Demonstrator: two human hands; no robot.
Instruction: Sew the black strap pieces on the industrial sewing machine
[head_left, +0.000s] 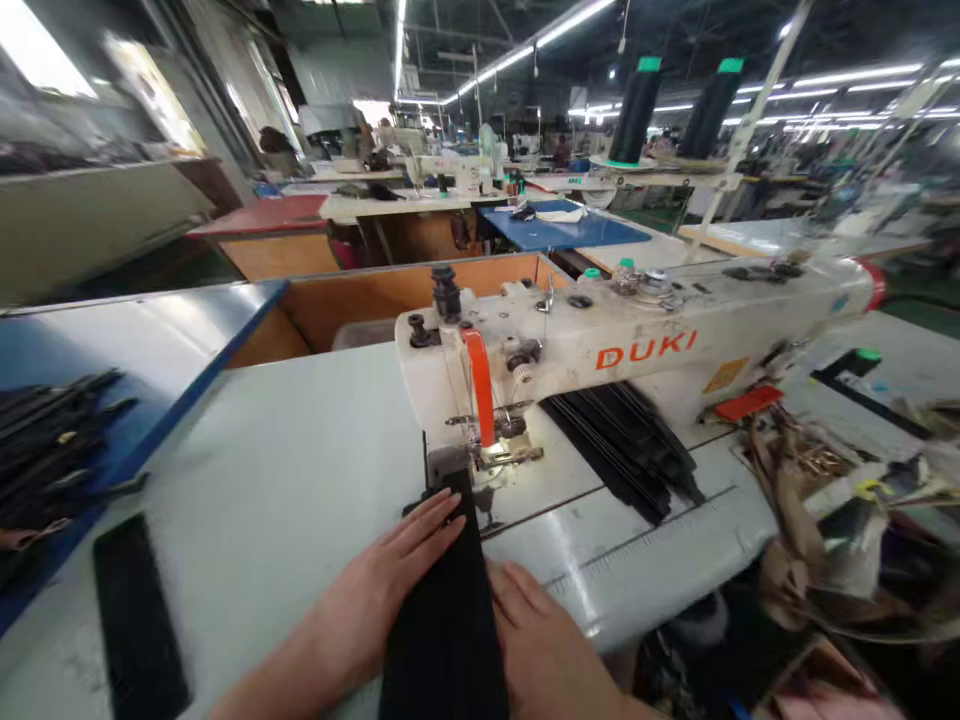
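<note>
A long black fabric strip [450, 640] runs from the near edge up to the needle area of a white sewing machine [645, 350]. Its far end lies by the presser foot [491, 458], under a small light. My left hand [375, 590] rests flat on the strip's left side, fingers stretched across it close to the foot. At the strip's right edge is my right hand [547, 650], fingers bent in and closed against the fabric; its thumb is hidden. A fanned stack of black strips [626, 440] lies beneath the machine arm.
Another black piece [142, 620] lies on the white tabletop [300, 450] at left. Dark pieces [60, 440] are heaped on a blue-edged table. Fabric scraps [810, 490] clutter the right side. Black thread cones [637, 115] stand behind the machine.
</note>
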